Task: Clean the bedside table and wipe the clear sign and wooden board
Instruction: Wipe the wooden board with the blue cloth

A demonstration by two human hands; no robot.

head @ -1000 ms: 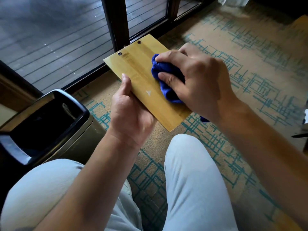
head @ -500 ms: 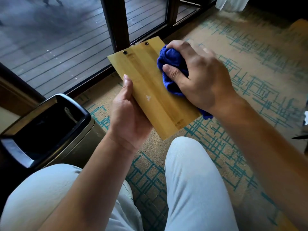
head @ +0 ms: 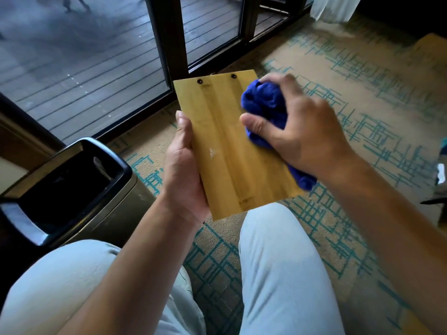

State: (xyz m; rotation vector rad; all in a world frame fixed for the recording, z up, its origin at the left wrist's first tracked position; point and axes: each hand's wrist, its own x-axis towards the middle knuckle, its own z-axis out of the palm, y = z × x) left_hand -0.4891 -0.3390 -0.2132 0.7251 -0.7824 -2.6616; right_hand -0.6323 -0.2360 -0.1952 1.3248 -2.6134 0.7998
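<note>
Left hand (head: 185,170) grips the wooden board (head: 229,151) by its left edge; right hand (head: 307,131) fingers (head: 254,123) clench a blue cloth (head: 263,105) against its right side.

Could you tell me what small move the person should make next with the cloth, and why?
Probably slide the blue cloth down and left across the wooden board. The right hand presses it near the board's upper right, while a pale smudge remains beside the left hand gripping the edge.

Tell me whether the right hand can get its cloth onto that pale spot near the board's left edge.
Probably yes. The right hand presses the blue cloth on the wooden board, and bare wood lies between it and the pale spot; the left hand grips only the edge.
</note>
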